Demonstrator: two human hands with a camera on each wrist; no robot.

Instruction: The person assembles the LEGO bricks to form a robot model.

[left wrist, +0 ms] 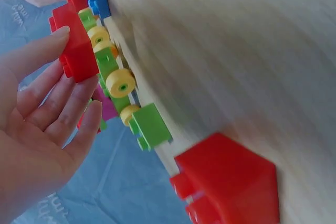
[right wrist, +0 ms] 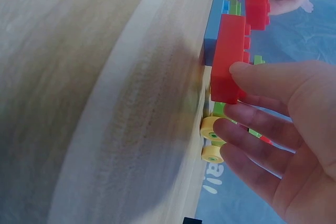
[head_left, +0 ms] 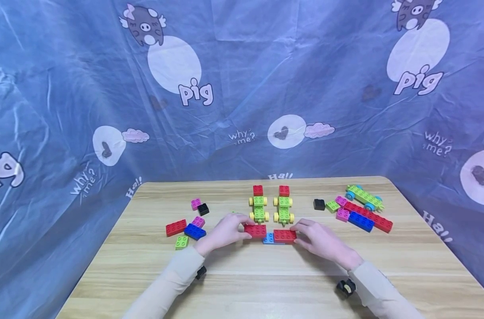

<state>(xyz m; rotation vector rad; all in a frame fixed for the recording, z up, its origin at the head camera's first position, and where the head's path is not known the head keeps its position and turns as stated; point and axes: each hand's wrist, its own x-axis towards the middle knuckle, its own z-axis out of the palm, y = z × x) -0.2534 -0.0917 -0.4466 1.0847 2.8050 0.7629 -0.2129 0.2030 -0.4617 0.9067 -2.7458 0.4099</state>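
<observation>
My left hand [head_left: 230, 231] pinches one end of a long red brick [left wrist: 79, 45], thumb on one side and fingers on the other. That brick is raised off the table beside a light blue brick [head_left: 268, 238]. Another red brick [right wrist: 228, 59] lies over the right part of the blue brick, and my right hand [head_left: 319, 239] grips its outer end between thumb and fingers. Whether it is pressed down fully cannot be seen. Just behind the hands stand two lime green wheeled bases [head_left: 259, 209] [head_left: 284, 209] with yellow wheels.
A red brick [head_left: 258, 190] and another red brick [head_left: 284, 191] sit behind the wheeled bases. Loose bricks lie at left, including a dark blue brick [head_left: 195, 231] and a lime brick [head_left: 181, 242]. At right are several bricks and a blue-wheeled green base [head_left: 364, 197]. A patterned curtain [head_left: 242, 88] hangs behind.
</observation>
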